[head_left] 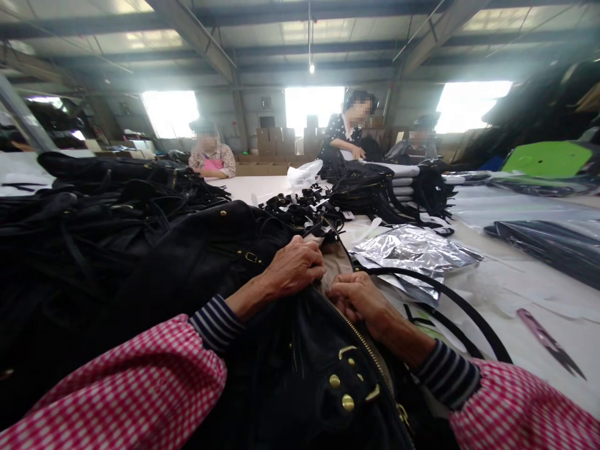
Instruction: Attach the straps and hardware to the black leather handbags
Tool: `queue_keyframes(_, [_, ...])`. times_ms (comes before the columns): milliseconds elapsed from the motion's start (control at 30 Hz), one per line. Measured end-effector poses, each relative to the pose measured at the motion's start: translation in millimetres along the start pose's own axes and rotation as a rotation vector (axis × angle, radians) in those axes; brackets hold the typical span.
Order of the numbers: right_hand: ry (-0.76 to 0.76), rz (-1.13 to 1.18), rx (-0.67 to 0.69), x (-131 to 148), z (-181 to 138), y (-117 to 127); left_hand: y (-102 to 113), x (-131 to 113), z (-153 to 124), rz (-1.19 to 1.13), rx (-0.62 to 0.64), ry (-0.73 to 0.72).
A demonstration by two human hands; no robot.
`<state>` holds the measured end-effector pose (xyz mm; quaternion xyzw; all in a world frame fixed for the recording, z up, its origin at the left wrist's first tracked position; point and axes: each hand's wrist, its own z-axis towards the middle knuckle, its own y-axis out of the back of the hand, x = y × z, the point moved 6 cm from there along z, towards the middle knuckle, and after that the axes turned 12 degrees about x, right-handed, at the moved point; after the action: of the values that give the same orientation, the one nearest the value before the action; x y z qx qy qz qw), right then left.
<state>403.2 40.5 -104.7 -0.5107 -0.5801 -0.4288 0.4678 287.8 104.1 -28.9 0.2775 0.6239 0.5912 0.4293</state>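
A black handbag [276,350] with gold studs, buckles and a gold-toothed zipper lies right in front of me, its top opening unzipped. Beige lining [334,259] shows inside the opening. My left hand [296,267] is closed on the far edge of that opening, fingers curled over the fabric. Just to its right, my right hand [356,299] is closed at the lining beside the zipper; its fingertips are partly hidden in the bag. A black strap [450,290] loops out to the right of the bag.
Black bags [112,194] pile up on the left. Ahead lie small black straps [304,206] and stacked black bags [375,190]. Silver foil sheets [412,250] and pink thread snips [548,340] lie on the white table [510,281] at right. Several co-workers stand or sit beyond.
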Motion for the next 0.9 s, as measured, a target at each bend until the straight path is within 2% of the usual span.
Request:
queue_keyframes(367, [-0.025, 0.035, -0.002, -4, 5, 2, 0, -3, -2, 0.003, -0.029, -0.034])
queue_keyframes(500, [0.093, 0.004, 0.007, -2, 7, 1, 1, -4, -2, -0.002, -0.031, -0.051])
queue_keyframes(733, [0.259, -0.063, -0.058, 4, 10, -1, 2, -6, -1, -0.005, -0.024, -0.033])
queue_keyframes(900, [0.399, -0.189, -0.128, 9, 9, -2, 1, -4, -1, 0.110, 0.034, 0.000])
